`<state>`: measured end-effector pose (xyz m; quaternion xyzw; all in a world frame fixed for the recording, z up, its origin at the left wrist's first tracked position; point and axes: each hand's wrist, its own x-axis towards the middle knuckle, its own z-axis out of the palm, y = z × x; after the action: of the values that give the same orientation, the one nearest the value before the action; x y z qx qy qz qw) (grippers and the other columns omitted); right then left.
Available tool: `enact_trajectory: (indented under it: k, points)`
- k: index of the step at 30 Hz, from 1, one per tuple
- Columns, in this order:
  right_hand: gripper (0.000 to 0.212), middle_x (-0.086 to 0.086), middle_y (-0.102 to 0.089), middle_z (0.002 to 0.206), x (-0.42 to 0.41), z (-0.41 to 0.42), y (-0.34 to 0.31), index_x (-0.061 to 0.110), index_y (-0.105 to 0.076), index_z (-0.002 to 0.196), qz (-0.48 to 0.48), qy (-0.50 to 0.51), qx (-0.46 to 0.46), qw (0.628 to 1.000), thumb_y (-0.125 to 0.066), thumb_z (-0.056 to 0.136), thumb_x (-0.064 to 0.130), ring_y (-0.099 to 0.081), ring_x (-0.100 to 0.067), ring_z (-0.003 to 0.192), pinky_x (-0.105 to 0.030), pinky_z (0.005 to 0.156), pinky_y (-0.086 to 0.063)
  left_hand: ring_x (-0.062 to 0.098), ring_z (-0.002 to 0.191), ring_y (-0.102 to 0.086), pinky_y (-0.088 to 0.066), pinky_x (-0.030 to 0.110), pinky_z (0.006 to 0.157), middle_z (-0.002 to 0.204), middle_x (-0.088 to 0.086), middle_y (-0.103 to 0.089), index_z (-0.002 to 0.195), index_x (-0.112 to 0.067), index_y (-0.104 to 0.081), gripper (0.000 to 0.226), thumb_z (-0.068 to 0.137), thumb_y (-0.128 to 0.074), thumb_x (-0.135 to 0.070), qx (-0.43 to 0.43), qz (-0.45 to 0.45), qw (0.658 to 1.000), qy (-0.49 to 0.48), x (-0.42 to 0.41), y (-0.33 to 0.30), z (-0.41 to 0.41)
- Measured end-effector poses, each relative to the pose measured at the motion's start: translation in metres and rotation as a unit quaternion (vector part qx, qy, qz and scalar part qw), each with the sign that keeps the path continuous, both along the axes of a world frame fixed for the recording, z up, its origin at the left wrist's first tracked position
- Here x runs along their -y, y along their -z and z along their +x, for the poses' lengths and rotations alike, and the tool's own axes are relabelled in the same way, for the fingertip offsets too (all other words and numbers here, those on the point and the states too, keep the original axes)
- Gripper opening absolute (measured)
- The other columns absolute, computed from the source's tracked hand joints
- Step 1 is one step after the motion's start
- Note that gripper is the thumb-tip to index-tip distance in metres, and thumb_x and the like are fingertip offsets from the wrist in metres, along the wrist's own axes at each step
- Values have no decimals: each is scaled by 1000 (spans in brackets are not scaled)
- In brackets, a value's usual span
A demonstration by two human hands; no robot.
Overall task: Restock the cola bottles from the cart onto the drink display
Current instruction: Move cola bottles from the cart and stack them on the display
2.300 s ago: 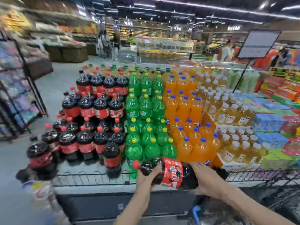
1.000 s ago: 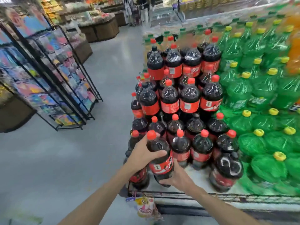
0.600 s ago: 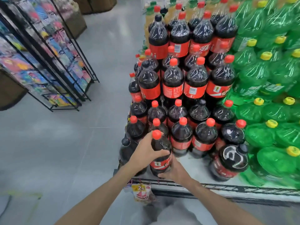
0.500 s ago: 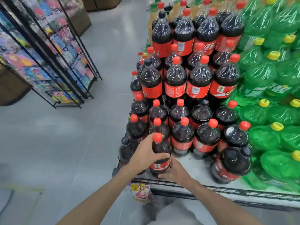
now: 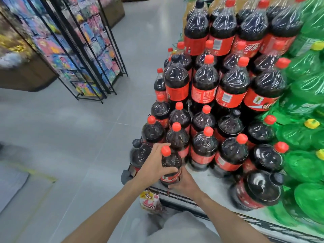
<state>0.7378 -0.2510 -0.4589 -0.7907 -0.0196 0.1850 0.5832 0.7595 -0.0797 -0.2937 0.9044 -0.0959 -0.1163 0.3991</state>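
Observation:
A cola bottle (image 5: 170, 162) with a red cap and red label stands upright at the front left corner of the drink display's white shelf (image 5: 208, 185). My left hand (image 5: 154, 165) grips its shoulder from the left. My right hand (image 5: 185, 185) holds its base from the front right. Behind it rise tiered rows of cola bottles (image 5: 205, 148). The cart is out of view.
Green soda bottles (image 5: 305, 130) fill the display to the right. A black-capped cola bottle (image 5: 259, 188) leans at the front. A black wire rail (image 5: 185, 199) edges the shelf, with a price tag (image 5: 149, 199) hanging below. Wire racks (image 5: 78, 50) stand across the grey aisle floor.
I carried the bottle from a sideways hold to the display's left corner, turned it upright and lowered it onto the front shelf. The camera has moved closer and lower.

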Motion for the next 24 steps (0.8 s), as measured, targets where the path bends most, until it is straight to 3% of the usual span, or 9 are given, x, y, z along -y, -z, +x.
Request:
enact_trajectory:
  k: [4, 6, 8, 9, 11, 12, 15, 19, 24]
  points:
    - [96, 10, -59, 139, 2, 2, 3, 30, -38, 140, 8, -18, -7, 1000, -95, 66, 7, -59, 3, 127, -27, 108, -50, 1, 144, -36, -27, 19, 122, 158, -8, -37, 158, -24, -23, 110, 74, -94, -28, -14, -13, 999, -27, 6, -3, -4]
    - [103, 5, -56, 144, 4, 4, 1, 29, -35, 143, 8, -35, -1, 999, -98, 63, 13, -56, 1, 132, -32, 114, -47, 0, 143, -35, -22, 4, 115, 158, -10, -38, 163, -25, -14, 116, 77, -93, -26, -14, -14, 999, -28, 8, -6, -4]
    - [117, -3, -54, 150, 7, -1, -5, 23, -27, 152, -11, -57, 9, 998, -102, 62, 19, -55, -13, 138, -44, 116, -46, -2, 141, -36, -22, 1, 109, 155, -11, -39, 164, -25, -10, 118, 78, -91, -27, -2, -13, 1000, -28, 9, -14, -4]
    - [118, -4, -53, 151, 10, -3, -8, 20, -24, 155, -27, -64, 2, 998, -101, 64, 18, -55, -14, 139, -46, 116, -46, -2, 142, -36, -23, 5, 111, 155, -12, -38, 164, -26, -11, 116, 79, -90, -28, 11, -10, 1000, -24, 10, -19, -4]
    - [110, 4, -53, 148, 19, -7, -24, 21, -20, 156, -66, -68, -30, 995, -94, 75, 11, -54, -3, 136, -35, 117, -44, 1, 146, -33, -26, 16, 117, 158, -11, -37, 162, -25, -18, 106, 83, -87, -30, 62, 6, 998, 1, 14, -33, -4]
    - [108, 6, -52, 148, 22, -11, -41, 21, -18, 160, -93, -58, -43, 993, -91, 80, 17, -51, -4, 137, -32, 117, -42, 4, 149, -30, -26, 22, 122, 161, -8, -36, 161, -22, -23, 99, 85, -85, -31, 97, 23, 995, 20, 18, -40, -4]
    - [94, 1, -44, 157, 42, -24, -68, 18, -24, 163, -196, -54, -7, 979, -81, 89, 35, -42, -19, 147, -36, 121, -35, 14, 155, -26, -22, 31, 128, 166, 1, -33, 158, -18, -34, 84, 90, -80, -34, 191, 101, 970, 108, 31, -55, -6]
    - [74, 2, -45, 159, 75, -68, -103, 20, -33, 160, -280, -40, 26, 959, -72, 98, 31, -43, -19, 145, -26, 114, -31, 26, 150, -38, -31, 41, 125, 158, 12, -46, 153, -9, -45, 75, 90, -80, -32, 250, 131, 931, 232, 57, -64, -28]
    - [68, -10, -49, 157, 121, -170, -134, 15, -39, 159, -324, 36, 0, 945, -68, 100, 34, -50, -28, 141, -30, 113, -34, 34, 134, -56, -40, 41, 116, 144, 17, -60, 142, -2, -57, 66, 88, -82, -29, 288, 106, 893, 330, 102, -56, -90]
